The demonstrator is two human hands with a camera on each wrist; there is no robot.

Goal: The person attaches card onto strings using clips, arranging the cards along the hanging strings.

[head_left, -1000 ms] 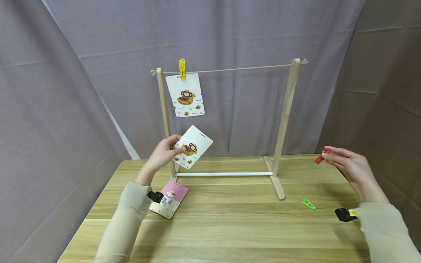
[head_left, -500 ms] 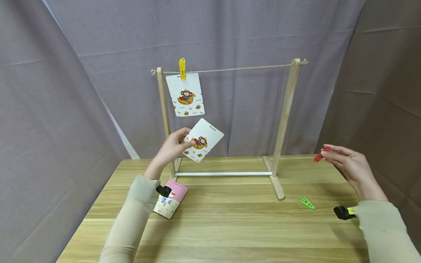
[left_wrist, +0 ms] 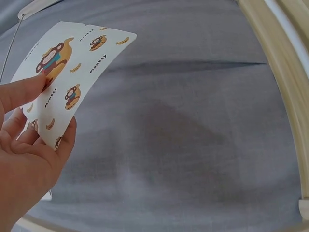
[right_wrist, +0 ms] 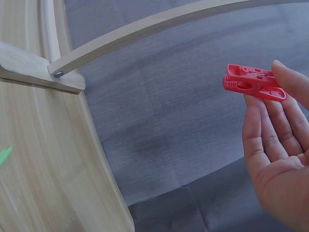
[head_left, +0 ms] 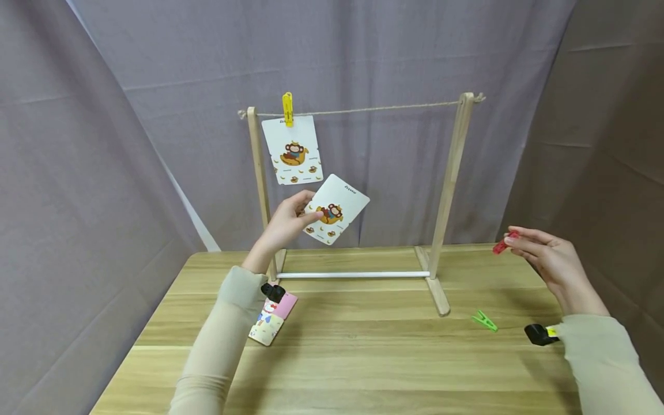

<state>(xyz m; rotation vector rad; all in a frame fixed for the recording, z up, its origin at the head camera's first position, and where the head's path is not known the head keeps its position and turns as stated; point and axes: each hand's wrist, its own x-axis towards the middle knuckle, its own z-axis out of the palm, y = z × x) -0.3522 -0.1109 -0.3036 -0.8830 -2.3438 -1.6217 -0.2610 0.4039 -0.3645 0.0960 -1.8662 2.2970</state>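
Note:
My left hand (head_left: 285, 225) pinches a white monkey card (head_left: 339, 202) between thumb and fingers, tilted, in front of the wooden frame and below the string. In the left wrist view the card (left_wrist: 79, 60) bows slightly under the thumb. My right hand (head_left: 552, 259) holds a red clothespin (head_left: 501, 246) between thumb and fingertips, out to the right of the frame. The right wrist view shows this red clothespin (right_wrist: 253, 82) with its jaws pointing away from the palm. Another monkey card (head_left: 297, 164) hangs at the string's left end under a yellow clothespin (head_left: 287, 109).
A string (head_left: 373, 108) spans the wooden frame (head_left: 447, 190), which has a white bottom bar (head_left: 358, 275). A green clothespin (head_left: 485, 321) lies on the table (head_left: 363, 369) near the right foot. Pink and yellow cards (head_left: 267, 328) lie at the left, partly behind my left wrist.
My left hand has moved up and to the right with its monkey card. The right hand, still holding the red clothespin, has shifted slightly left and up.

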